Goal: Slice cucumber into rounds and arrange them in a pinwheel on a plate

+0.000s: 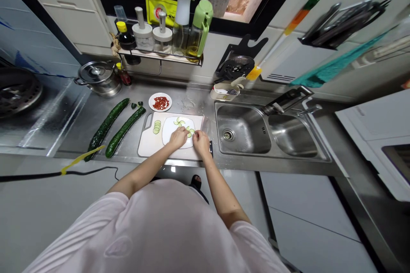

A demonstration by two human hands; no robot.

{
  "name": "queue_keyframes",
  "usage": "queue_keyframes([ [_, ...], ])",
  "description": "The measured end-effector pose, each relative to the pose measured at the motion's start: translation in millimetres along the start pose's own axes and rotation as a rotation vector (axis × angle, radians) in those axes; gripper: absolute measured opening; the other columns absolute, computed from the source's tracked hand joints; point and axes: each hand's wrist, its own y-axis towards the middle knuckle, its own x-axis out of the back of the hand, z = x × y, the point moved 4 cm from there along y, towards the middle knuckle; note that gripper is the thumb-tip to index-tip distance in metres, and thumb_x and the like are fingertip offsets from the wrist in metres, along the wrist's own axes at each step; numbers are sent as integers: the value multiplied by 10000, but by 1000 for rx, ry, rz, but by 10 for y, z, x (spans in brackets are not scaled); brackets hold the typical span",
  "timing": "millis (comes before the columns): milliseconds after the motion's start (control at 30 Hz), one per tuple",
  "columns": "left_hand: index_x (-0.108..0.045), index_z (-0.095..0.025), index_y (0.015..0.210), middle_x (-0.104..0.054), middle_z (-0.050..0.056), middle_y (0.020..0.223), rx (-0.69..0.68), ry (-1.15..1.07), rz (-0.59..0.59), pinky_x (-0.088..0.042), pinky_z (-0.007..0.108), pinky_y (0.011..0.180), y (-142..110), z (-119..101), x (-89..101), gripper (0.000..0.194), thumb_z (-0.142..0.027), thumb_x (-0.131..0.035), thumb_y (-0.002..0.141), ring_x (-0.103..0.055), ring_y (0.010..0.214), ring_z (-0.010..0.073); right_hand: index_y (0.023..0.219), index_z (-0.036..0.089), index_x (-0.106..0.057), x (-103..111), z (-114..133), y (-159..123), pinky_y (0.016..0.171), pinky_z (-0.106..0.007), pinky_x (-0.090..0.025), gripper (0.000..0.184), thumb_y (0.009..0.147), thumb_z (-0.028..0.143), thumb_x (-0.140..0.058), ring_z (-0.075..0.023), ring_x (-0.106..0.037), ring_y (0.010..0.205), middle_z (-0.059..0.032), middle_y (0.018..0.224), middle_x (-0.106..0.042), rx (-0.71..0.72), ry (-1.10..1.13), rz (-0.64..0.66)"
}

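Observation:
A white plate (169,130) lies on the white cutting board (149,147), with thin cucumber slices (180,121) arranged in curves on it. My left hand (178,137) is over the plate, its fingers pinched together at the pale green slices. From the plate's right edge my right hand (201,143) reaches in, fingertips closed on a slice that is mostly hidden. A short row of overlapping cucumber slices (156,127) rests on the board's left part. Beside my right wrist a dark knife handle (211,148) shows partly at the board's edge.
Two whole cucumbers (125,132) lie left of the board, near small cut ends (133,105). Behind the board stands a dish of chopped red pieces (160,102). A steel pot (100,77) is back left; a double sink (245,128) is right. Bottles stand on a wall rack (160,53).

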Motion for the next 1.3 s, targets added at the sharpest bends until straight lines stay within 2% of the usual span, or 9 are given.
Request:
queue_keyframes([
  [167,-660,-246,1136,-591,70,1048,0,9,10,-452,290,810,50,13,0,333,-168,-435,905,-514,1046,201,1020,175,-623,21,-2,-71,858,-266,-370,253,910,270,-417,-195,-531,950,-78,989,-629,9,47,-47],
  [333,-663,-245,1134,-593,69,1061,24,8,38,-445,286,811,58,20,-2,338,-164,-426,907,-522,1049,198,1041,170,-622,11,-31,-119,847,-271,-377,275,908,274,-405,-197,-534,943,-79,980,-632,-8,60,-34],
  [600,-604,-236,1195,-610,60,1100,25,-37,-29,-447,281,853,13,34,6,343,-162,-418,916,-527,1061,186,1018,175,-633,2,-50,-213,838,-277,-382,281,904,264,-392,-207,-532,935,-78,956,-634,-11,67,-57],
  [867,-638,-247,1187,-590,68,1087,-4,30,-1,-457,292,831,-28,15,-19,347,-197,-423,919,-521,1059,199,1006,174,-637,-15,-87,-248,847,-273,-386,275,904,268,-400,-202,-541,918,-75,963,-643,-26,79,-65],
  [1100,-651,-238,1171,-589,77,1092,5,19,6,-453,298,849,-17,-2,8,341,-202,-420,922,-518,1072,203,973,165,-649,-3,-106,-280,847,-279,-397,265,887,258,-416,-197,-553,879,-80,932,-650,-4,121,-114],
  [1300,-647,-242,1165,-598,78,1059,19,-38,-70,-454,303,853,-55,23,44,341,-186,-434,905,-521,1055,212,931,165,-658,35,-132,-312,811,-308,-427,242,868,267,-447,-207,-567,831,-82,899,-660,37,222,-211],
])
